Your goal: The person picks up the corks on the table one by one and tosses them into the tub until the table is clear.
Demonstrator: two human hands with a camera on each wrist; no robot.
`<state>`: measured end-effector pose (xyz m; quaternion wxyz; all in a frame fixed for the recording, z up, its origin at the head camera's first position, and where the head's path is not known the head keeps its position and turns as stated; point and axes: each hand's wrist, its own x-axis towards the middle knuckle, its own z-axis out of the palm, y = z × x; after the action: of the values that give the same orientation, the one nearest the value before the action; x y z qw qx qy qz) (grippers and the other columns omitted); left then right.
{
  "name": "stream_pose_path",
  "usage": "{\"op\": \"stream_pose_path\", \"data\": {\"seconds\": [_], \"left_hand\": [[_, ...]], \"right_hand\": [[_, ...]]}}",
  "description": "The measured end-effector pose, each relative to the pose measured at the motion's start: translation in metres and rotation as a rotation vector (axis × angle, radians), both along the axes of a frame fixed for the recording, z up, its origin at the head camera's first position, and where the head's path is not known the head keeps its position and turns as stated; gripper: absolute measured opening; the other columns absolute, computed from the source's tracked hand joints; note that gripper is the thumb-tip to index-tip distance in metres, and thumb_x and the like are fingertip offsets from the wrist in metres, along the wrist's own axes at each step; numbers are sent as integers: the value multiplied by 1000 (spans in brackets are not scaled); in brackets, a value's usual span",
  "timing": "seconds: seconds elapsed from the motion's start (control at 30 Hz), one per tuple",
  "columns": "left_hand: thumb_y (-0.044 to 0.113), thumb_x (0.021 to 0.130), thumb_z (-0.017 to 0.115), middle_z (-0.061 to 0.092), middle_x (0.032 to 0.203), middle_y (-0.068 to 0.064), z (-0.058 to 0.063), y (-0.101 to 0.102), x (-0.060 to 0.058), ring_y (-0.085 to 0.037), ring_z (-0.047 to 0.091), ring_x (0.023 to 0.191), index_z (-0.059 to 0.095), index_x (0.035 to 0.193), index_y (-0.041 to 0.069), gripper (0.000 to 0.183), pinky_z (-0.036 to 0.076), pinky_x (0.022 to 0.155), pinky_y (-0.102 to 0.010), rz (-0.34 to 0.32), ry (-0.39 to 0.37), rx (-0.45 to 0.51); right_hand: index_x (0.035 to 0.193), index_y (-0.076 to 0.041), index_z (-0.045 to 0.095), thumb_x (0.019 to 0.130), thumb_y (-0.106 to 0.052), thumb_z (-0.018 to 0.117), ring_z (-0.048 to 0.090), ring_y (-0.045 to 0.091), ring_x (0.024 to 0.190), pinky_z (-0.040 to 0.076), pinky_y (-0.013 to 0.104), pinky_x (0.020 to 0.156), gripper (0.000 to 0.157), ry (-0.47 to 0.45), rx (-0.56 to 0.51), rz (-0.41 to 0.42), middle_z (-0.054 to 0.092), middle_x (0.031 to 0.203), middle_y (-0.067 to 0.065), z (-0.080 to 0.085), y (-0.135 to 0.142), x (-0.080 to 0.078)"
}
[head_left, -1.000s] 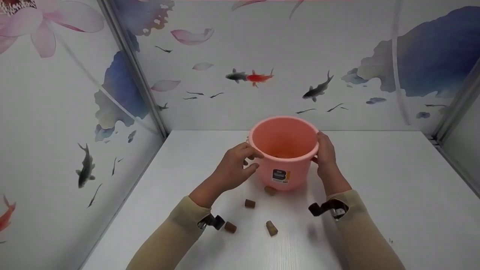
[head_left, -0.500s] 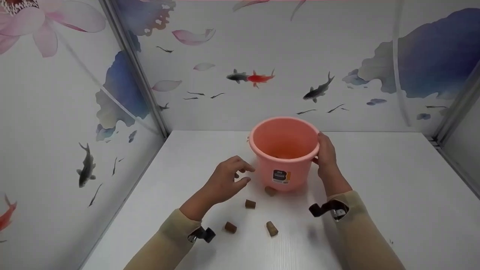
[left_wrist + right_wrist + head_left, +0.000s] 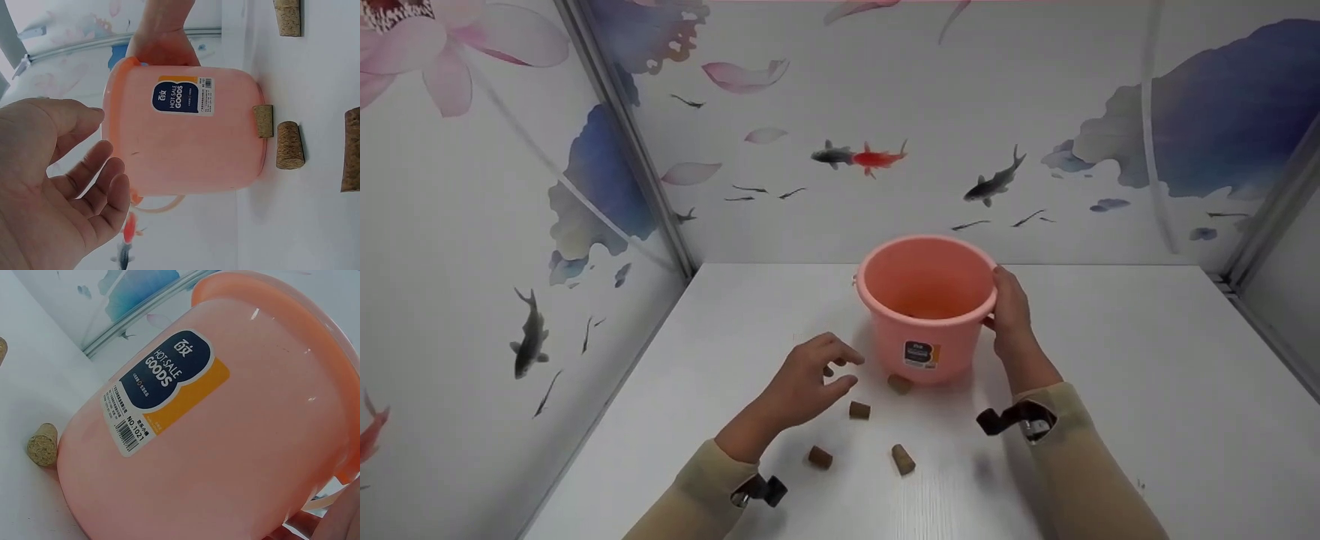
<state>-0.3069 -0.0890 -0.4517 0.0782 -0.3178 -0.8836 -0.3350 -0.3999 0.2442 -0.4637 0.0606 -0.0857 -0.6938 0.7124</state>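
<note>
A pink plastic bucket (image 3: 934,345) stands upright on the white table, a label on its front. My right hand (image 3: 1011,307) grips its right side just below the rim; in the right wrist view its fingers (image 3: 332,517) show only in the lower corner. My left hand (image 3: 814,382) hovers to the left of the bucket with loosely bent fingers, holding nothing. One cork (image 3: 898,384) lies right at the bucket's base. Another cork (image 3: 859,410) is close by the left hand's thumb. Two more, a dark cork (image 3: 820,457) and a lighter tapered cork (image 3: 903,460), lie nearer the front.
The white table (image 3: 1110,360) reaches back to a wall (image 3: 780,225) printed with fish and petals. A similar printed panel (image 3: 457,225) rises along the left side. The bucket's inside bottom is mostly hidden, with small dark bits showing.
My left hand has come away from the bucket's rim, moving left and down toward the table. The right hand, bucket and corks have stayed in place.
</note>
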Motion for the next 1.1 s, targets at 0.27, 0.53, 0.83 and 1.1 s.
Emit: {"op": "stream_pose_path", "data": {"seconds": [0.27, 0.53, 0.83, 1.1], "left_hand": [[15, 100, 72, 71, 114, 2, -5, -1, 5, -14, 66, 106, 76, 120, 18, 20, 61, 89, -30, 19, -30, 7], [16, 101, 72, 72, 113, 2, -15, -2, 7, -14, 66, 105, 76, 121, 19, 20, 63, 89, -35, 20, -52, -6], [17, 101, 72, 72, 113, 2, -22, -8, 13, -21, 68, 106, 76, 120, 18, 19, 62, 88, -34, 15, -86, -23], [14, 100, 72, 72, 115, -5, -34, -18, 15, -29, 69, 107, 75, 119, 18, 20, 63, 89, -44, 0, -139, -20]], "right_hand": [[157, -18, 44, 112, -54, 29, 59, 24, 121, 57, 26, 87, 59, 12, -18, -8, 58, 136, 2, 2, 2, -1], [155, -15, 46, 112, -52, 33, 62, 17, 109, 56, 25, 83, 58, 15, -40, -9, 62, 125, 2, 0, 2, 0], [161, -16, 40, 112, -53, 31, 61, 19, 115, 56, 25, 85, 62, 21, -6, -5, 56, 140, 10, 1, 1, 0], [154, -14, 47, 112, -54, 31, 60, 20, 111, 56, 26, 84, 60, 15, -24, -7, 60, 129, 6, -1, 2, -1]]}}
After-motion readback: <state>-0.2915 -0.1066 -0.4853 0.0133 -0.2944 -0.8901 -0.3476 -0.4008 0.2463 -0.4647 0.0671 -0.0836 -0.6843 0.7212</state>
